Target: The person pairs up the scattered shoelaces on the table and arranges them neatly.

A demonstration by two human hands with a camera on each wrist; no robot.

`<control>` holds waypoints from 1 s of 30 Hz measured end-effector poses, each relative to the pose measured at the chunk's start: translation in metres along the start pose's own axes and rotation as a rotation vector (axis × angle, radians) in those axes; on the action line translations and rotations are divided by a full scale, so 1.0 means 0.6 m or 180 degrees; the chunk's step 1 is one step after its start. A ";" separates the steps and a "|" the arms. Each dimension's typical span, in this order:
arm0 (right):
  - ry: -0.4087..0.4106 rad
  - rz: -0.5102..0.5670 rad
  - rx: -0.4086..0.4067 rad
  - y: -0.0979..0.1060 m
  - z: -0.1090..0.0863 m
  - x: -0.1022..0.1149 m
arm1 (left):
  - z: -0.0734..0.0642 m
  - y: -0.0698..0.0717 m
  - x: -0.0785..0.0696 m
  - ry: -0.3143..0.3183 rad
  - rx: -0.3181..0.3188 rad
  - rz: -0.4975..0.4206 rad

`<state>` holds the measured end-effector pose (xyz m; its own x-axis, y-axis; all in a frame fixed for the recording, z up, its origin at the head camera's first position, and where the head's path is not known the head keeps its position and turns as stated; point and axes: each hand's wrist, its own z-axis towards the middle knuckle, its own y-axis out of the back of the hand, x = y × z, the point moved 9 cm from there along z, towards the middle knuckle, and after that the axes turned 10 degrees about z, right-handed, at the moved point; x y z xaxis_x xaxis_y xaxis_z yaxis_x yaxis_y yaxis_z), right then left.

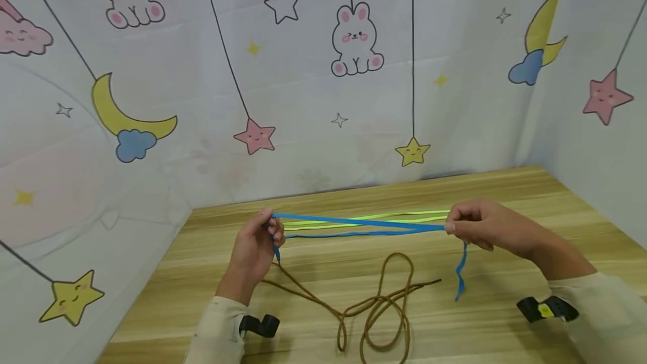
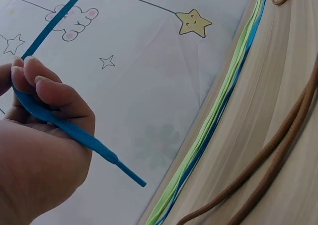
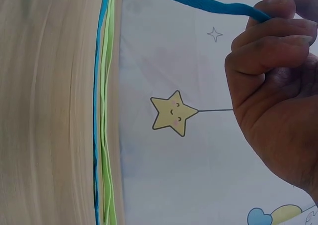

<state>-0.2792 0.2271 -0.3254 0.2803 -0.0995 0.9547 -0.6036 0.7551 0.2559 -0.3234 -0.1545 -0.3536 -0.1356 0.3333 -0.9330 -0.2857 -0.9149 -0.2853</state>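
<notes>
The left hand (image 1: 256, 243) and right hand (image 1: 477, 226) pinch a stretched blue lace (image 1: 354, 221) over a tabletop (image 1: 192, 274).

The person wears 2 pale cream sleeves: the left sleeve (image 1: 214, 330) at the bottom of the head view, left of centre, and the right sleeve (image 1: 606, 310) in the lower right corner. Each ends short of the hand, leaving the wrist bare. A small greyish mark, too small to read, shows on the left sleeve. Beside its cuff sits 1 black wrist piece (image 1: 260, 326), curved and rounded at its right end. A 2nd black piece (image 1: 528, 309), near the right cuff, carries 1 yellow-green patch (image 1: 546, 310) at its middle. The left hand (image 1: 254, 249) and right hand (image 1: 485, 226) are bare, with fingernails visible in the wrist views.
</notes>
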 end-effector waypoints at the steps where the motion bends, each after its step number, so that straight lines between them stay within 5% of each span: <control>1: -0.0023 -0.0008 -0.0028 0.002 0.000 -0.002 | 0.000 0.002 0.001 0.0007 -0.0013 0.0007; 15: -0.0296 -0.0143 -0.0322 0.029 -0.006 -0.022 | 0.001 0.020 0.010 0.0096 -0.0129 0.0154; 30: -0.0280 -0.0188 -0.0434 0.043 -0.011 -0.026 | 0.000 0.035 0.021 0.0217 -0.0191 0.0150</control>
<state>-0.2941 0.2523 -0.3348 0.2425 -0.1982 0.9497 -0.4795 0.8265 0.2949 -0.3311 -0.1698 -0.3713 -0.0822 0.2752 -0.9579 -0.2230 -0.9418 -0.2514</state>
